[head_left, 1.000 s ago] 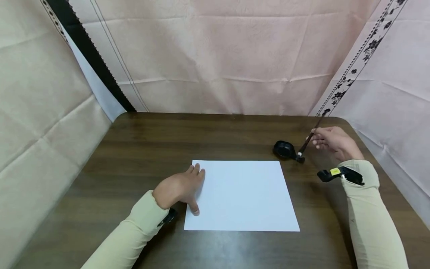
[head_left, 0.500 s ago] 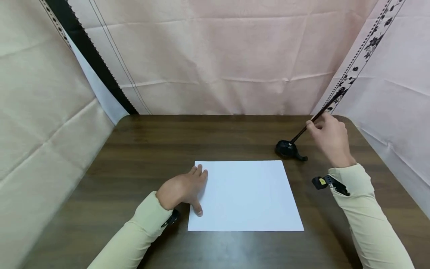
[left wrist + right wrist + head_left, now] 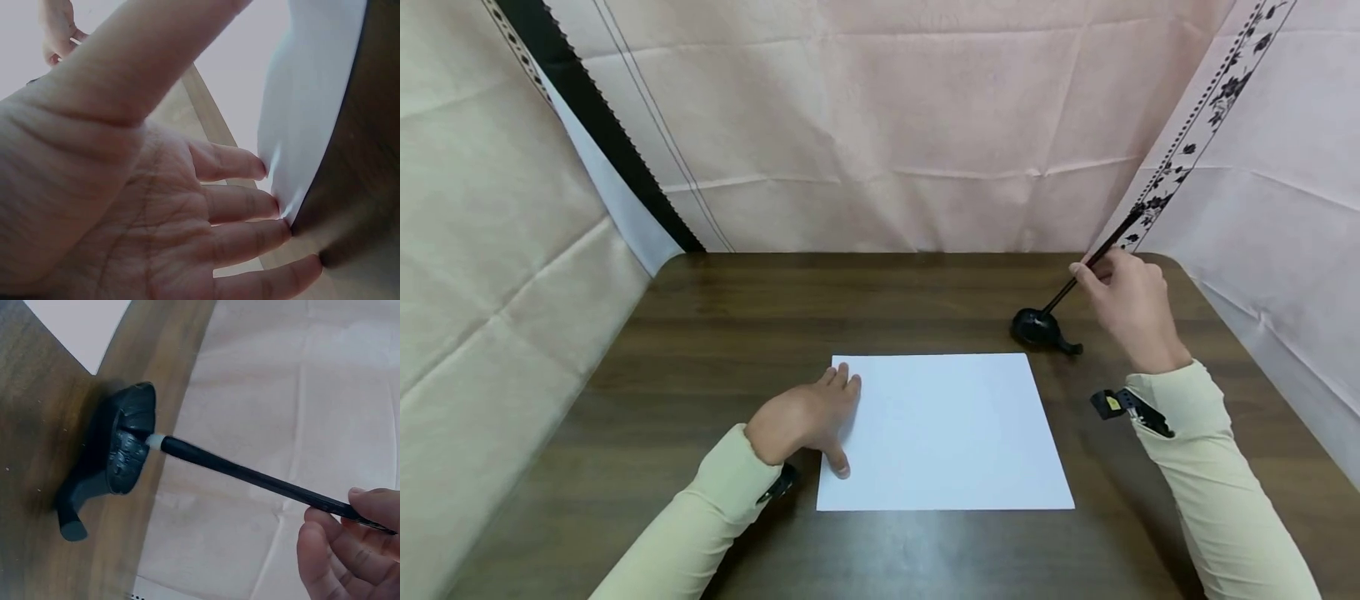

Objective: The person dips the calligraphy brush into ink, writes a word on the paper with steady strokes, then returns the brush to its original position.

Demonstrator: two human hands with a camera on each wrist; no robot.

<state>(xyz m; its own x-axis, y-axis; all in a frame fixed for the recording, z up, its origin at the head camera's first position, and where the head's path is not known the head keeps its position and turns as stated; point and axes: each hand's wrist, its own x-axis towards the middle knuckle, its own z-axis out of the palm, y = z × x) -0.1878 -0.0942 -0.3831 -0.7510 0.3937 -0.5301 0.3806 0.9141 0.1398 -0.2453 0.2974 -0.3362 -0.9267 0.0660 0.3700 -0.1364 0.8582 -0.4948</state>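
Note:
My left hand (image 3: 805,422) rests on the left edge of a white sheet of paper (image 3: 951,433), fingers spread and thumb on the sheet. Seen from the left wrist, straight fingertips (image 3: 247,240) touch along the paper's edge. My right hand (image 3: 1137,308) pinches the far part of a slim black brush (image 3: 250,477) between thumb and fingers. The brush slants down to a small black dish (image 3: 1034,327) with a curved handle, beyond the paper's far right corner. In the right wrist view its pale collar (image 3: 155,441) is at the dish's hollow; the tip is hidden inside.
The brown wooden table (image 3: 647,400) has rounded far corners. Pale cloth hangings (image 3: 925,142) close off the back and both sides, with a dark strip (image 3: 602,125) at the left and a floral band (image 3: 1195,142) at the right.
The brush tip has shifted from beside the dish's handle into its hollow. My right hand moved farther back and turned over, then nearly stopped. My left hand stayed on the paper.

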